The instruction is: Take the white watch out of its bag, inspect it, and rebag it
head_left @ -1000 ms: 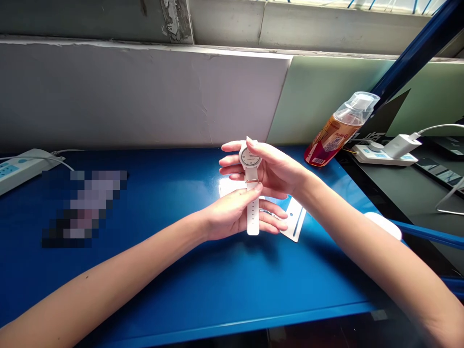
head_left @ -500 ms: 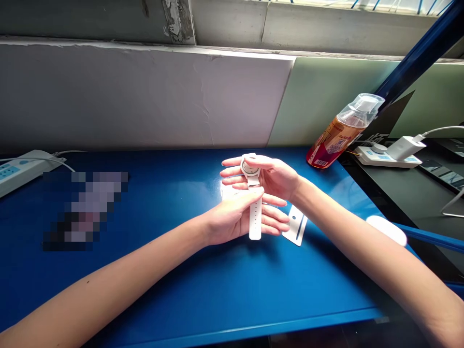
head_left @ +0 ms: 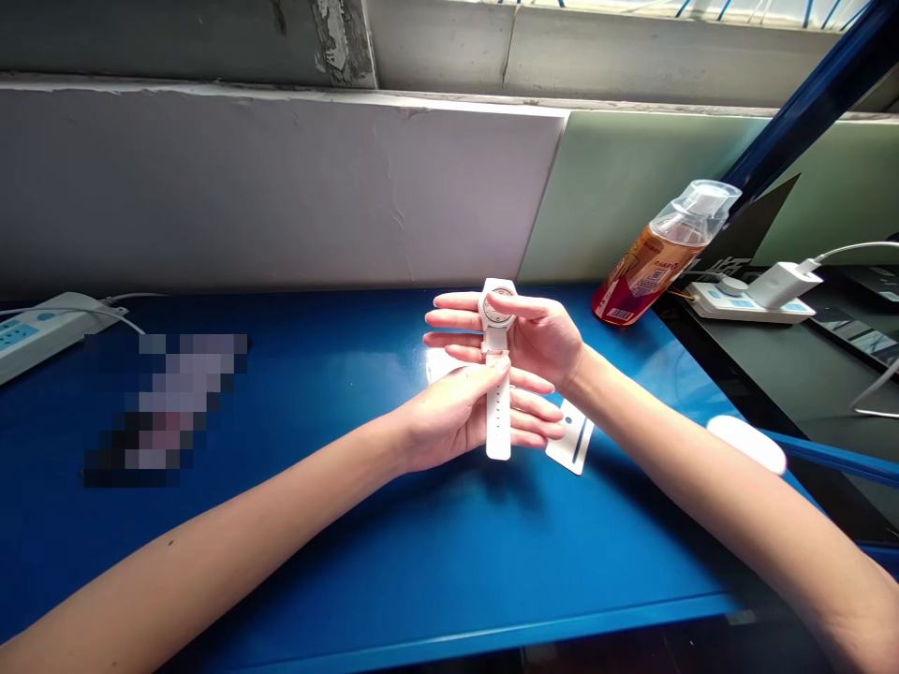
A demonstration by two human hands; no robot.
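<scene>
Head view: right hand (head_left: 537, 335) pinches the white watch (head_left: 495, 312) by its face, left hand (head_left: 453, 418) grips its strap, unfastened, above the counter (head_left: 337, 534).

Bare blue tabletop (head_left: 337, 374) left; bottle (head_left: 660, 253) blocks right.

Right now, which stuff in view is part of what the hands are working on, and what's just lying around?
In hand:
- white watch: case pinched in right hand, strap in left hand
- white card on the blue table under the hands, possibly

Lying about:
- orange bottle
- left power strip
- right power strip with charger
- white oval object
</scene>
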